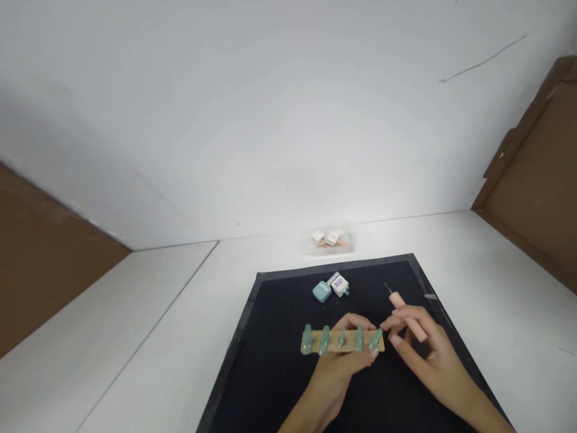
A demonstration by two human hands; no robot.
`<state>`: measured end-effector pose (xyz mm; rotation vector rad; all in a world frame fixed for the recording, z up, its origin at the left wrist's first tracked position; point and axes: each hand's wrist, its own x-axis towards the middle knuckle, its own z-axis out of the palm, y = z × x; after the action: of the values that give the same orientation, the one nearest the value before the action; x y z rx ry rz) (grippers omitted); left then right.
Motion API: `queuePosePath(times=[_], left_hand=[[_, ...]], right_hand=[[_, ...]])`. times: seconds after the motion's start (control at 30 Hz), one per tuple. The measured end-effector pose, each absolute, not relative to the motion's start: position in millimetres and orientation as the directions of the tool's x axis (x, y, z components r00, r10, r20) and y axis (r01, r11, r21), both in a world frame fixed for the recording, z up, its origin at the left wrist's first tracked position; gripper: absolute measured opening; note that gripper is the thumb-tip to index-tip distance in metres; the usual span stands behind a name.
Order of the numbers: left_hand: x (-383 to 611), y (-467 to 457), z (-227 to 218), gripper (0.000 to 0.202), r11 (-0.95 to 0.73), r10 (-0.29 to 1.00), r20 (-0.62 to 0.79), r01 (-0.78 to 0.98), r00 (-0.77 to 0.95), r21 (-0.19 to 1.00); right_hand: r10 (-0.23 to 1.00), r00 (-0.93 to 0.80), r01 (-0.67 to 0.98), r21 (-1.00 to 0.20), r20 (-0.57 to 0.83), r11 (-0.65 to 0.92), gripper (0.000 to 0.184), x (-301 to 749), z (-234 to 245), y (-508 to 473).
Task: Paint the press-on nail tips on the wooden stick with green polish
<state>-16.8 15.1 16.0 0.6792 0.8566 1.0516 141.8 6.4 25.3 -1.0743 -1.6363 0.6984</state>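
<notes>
My left hand (336, 367) grips a tan strip (333, 341) from below, its thumb along the front edge. Several glossy green false nails (324, 340) stand in a row on the strip; the rightmost one leans to the right. In my right hand (426, 352) is a nail polish brush (409, 317) with a pale peach handle, held between the fingers, its thin dark tip pointing up and left, away from the nails. The right index or middle fingertip is close to the strip's right end; whether it touches I cannot tell.
On the black mat (279, 313) lie a teal square bottle or cap (321, 291) and a white bottle (339, 285) with a purple label. Behind the mat, a clear box (331, 242) holds white-and-peach pieces. A white wall (288, 132) and brown side panels (536, 168) enclose the table.
</notes>
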Motion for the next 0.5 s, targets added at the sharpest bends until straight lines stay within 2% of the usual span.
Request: queuePosePath(times=[0.2,0.5], left_hand=[[-15.5,13.5,15.0,0.032,0.281,0.956,-0.215,-0.401,0.201,0.872],[-22.4,14.2,17.3,0.036,0.132,0.983,-0.061,-0.431,0.174,0.892]], right_hand=[[0.885,-0.155,0.288,-0.836,0.44,0.466,0.034,139.0,22.8,5.1],[0.857,-0.095,0.311,-0.803,0.506,0.508,0.029,141.3,23.7,5.7]])
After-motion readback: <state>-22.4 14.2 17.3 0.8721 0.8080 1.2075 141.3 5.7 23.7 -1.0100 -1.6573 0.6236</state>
